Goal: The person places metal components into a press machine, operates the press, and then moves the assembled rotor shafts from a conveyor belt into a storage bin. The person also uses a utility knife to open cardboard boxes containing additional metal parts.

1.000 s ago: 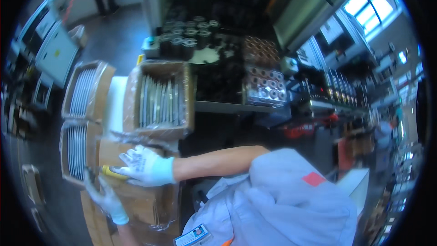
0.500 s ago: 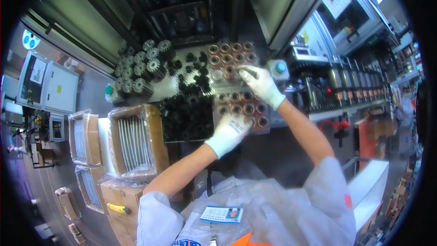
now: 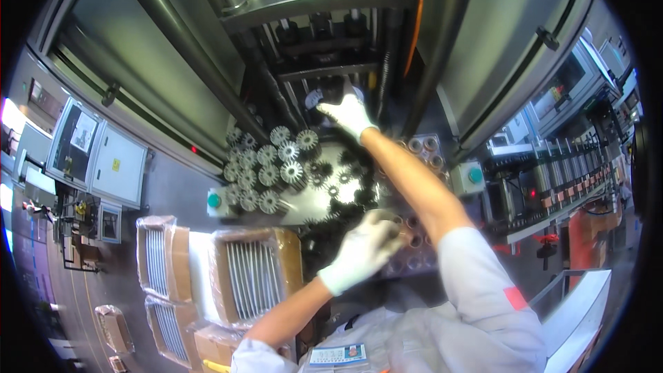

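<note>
My right hand (image 3: pixel 349 115), in a white glove, reaches into the dark press (image 3: pixel 321 69). Its thumb and fingers curve round something dark beside a silvery round part (image 3: pixel 314 99); what they hold is too dark to make out. My left hand (image 3: pixel 364 249), also gloved, is closed over the front of the bench, a blurred copper-coloured ring (image 3: pixel 399 229) at its fingertips. More copper-coloured rings (image 3: pixel 416 242) sit in a clear plastic tray beside it, partly hidden by my right arm. Small black toothed cores (image 3: pixel 343 176) lie in the middle of the metal plate.
Silver slotted cores (image 3: pixel 268 155) stand clustered at the left of the plate. A green button box (image 3: pixel 215 200) is at the left and another green button (image 3: pixel 475 175) at the right. Boxes of metal rods (image 3: pixel 250 276) stand at lower left. Bars flank the press.
My right hand has moved from the upper ring tray forward into the press. My left hand has lifted off the lower tray, its fingers now closed. The view has shifted toward the press.
</note>
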A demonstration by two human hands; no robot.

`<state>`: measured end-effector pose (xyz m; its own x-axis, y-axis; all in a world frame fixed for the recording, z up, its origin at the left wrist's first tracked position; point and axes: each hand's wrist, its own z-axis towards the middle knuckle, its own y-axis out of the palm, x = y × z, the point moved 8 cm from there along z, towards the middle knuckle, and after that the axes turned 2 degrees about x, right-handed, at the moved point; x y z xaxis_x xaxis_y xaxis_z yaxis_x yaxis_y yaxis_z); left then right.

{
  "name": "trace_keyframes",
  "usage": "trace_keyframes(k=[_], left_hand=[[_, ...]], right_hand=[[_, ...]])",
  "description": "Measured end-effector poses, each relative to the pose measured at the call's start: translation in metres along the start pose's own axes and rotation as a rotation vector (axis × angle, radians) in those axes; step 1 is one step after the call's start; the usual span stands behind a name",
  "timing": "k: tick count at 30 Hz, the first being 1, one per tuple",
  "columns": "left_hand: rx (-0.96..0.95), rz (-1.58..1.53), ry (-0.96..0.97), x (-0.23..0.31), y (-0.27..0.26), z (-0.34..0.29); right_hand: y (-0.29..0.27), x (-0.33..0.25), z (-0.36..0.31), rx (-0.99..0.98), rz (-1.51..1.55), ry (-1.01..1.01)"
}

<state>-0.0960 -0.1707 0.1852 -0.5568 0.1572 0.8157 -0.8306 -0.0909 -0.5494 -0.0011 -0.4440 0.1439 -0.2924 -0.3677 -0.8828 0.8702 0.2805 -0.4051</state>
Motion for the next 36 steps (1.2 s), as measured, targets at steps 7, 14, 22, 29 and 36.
trace_keyframes(k=[7,14,22,29,36], left_hand=[[0.447,-0.395,-0.417,-0.129,-0.121,-0.014],[0.534,0.149,-0.15,-0.165,-0.156,0.072],[0.412,0.924,0.158,-0.144,-0.129,0.177],[0.292,0.634,0.195,-0.187,-0.123,0.216],[0.328,0.494,-0.141,-0.22,-0.124,0.219]], right_hand=[[0.017,-0.028,0.019,0.121,-0.014,0.083],[0.007,-0.041,0.016,-0.065,0.444,0.037],[-0.127,-0.02,-0.176,-0.666,-0.245,0.109],[-0.44,0.116,-0.241,0.204,-1.0,0.598],[-0.523,0.204,-0.194,0.043,-1.158,0.774]])
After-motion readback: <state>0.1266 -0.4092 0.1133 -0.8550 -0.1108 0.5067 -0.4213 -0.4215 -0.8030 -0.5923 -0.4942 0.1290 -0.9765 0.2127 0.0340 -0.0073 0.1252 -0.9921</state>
